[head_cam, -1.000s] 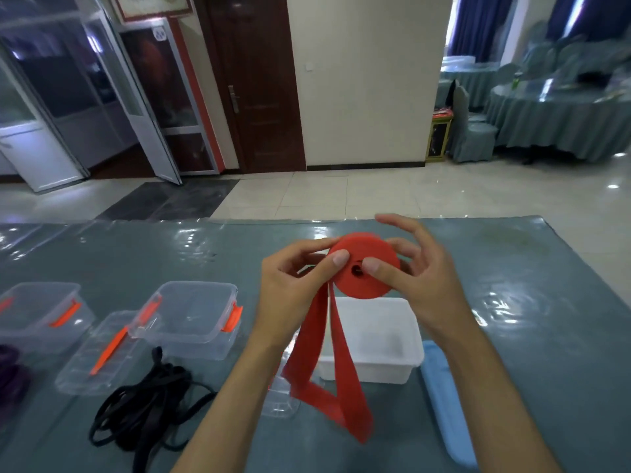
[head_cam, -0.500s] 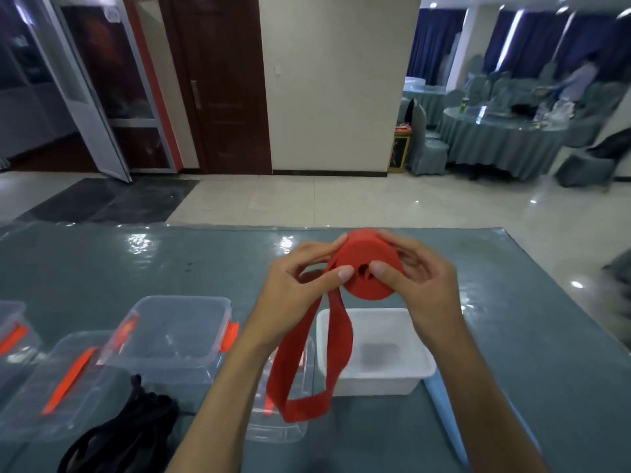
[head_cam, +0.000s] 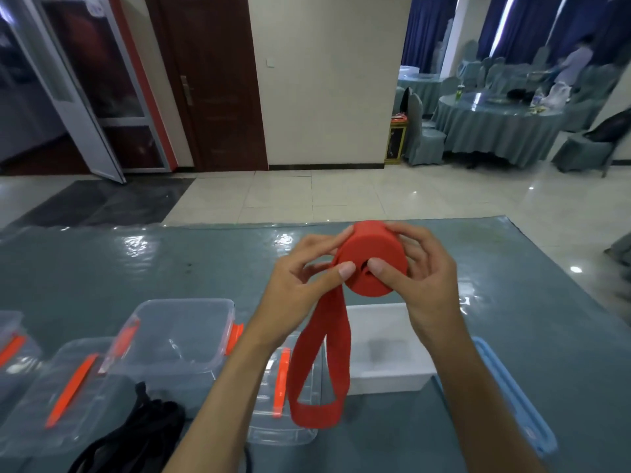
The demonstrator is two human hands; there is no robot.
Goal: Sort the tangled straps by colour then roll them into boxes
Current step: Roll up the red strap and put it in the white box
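Note:
Both hands hold a red strap roll above the table. My left hand pinches its left side, thumb near the centre hole. My right hand grips the right side, thumb on the face and fingers behind. The unrolled tail of the red strap hangs down in a loop. Below it stands an open white box. A clear box with orange clips sits to the left. Black straps lie tangled at the lower left.
A clear lid with an orange clip lies under the hanging loop. Another clear lid and a clear box sit at the left edge. A blue lid lies right of the white box. The table has a shiny grey-green cover.
The hanging loop of red strap has grown shorter as the roll took it up. The camera has swung right, so the boxes sit further left in view.

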